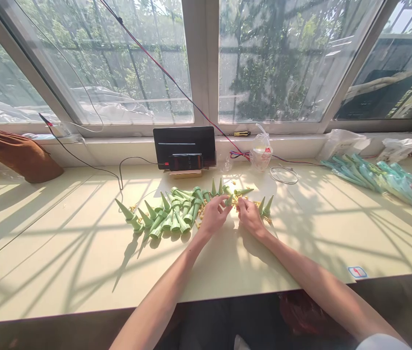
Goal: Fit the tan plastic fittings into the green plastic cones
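My left hand (214, 215) pinches a green plastic spike (229, 200) between thumb and fingers, just above the table. Close beside it, my right hand (250, 217) is closed on what looks like a small yellow piece (237, 201); the fingers partly cover it. Left of my hands lies a heap of green cone-shaped spikes (175, 221) with flared collars, some standing tip up and others on their sides. Two spikes (266, 206) stand to the right of my right hand. Small yellow pieces (200, 212) are scattered among the spikes and partly hidden by my hands.
Behind the heap, a dark tablet (184, 141) leans at the sill with a cable. A plastic-bagged cup (261, 153) and a coiled cable (283, 175) are at the back. Bagged green strips (373, 177) lie right, a brown pouch (19, 153) left. Windows rise behind the table (81, 272).
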Demonstrator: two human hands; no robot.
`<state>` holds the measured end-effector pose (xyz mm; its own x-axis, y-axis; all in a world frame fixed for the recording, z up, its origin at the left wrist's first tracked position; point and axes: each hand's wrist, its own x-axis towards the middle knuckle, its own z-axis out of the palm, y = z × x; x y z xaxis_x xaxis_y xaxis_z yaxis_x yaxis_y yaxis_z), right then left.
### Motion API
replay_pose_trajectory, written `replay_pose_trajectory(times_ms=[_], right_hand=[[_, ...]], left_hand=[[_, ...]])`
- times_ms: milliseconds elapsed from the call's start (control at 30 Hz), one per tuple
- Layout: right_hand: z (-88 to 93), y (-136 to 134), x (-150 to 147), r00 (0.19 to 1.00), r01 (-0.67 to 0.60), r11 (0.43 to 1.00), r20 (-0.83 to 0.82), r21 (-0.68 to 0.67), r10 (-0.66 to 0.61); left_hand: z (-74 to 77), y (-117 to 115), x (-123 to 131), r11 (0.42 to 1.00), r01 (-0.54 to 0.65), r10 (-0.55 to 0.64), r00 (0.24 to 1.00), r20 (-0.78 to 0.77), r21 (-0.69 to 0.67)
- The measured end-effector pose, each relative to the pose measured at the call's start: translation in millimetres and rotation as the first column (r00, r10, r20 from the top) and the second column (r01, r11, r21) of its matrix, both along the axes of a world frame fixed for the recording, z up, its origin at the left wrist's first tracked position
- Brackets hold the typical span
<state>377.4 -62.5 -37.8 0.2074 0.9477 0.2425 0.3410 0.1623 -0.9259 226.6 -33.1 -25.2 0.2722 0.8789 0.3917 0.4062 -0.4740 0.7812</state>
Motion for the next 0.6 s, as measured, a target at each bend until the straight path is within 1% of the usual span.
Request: replay_pose_trajectory(times_ms=[200,500,600], right_hand=[[-3.3,1.9,-0.6,0.999,-0.013,1.000,0.042,0.003,0.013],[-4.8,3.0,-0.4,0.993,-0.033,0.999,0.113,0.024,0.030],[-6.0,3.2,-0.8,0.992,-0.034,0.999,0.125,0.028,0.030]], left_hand=[[-4.8,1.8,-0.1,1.000,-0.005,0.006,0.999,-0.035,0.025],[-3.0,0.6,0.5,1.000,0.024,-0.024,0.999,0.022,-0.009],[-4.8,0.3,-0.3,0.999,0.022,-0.023,1.000,0.010,0.023]])
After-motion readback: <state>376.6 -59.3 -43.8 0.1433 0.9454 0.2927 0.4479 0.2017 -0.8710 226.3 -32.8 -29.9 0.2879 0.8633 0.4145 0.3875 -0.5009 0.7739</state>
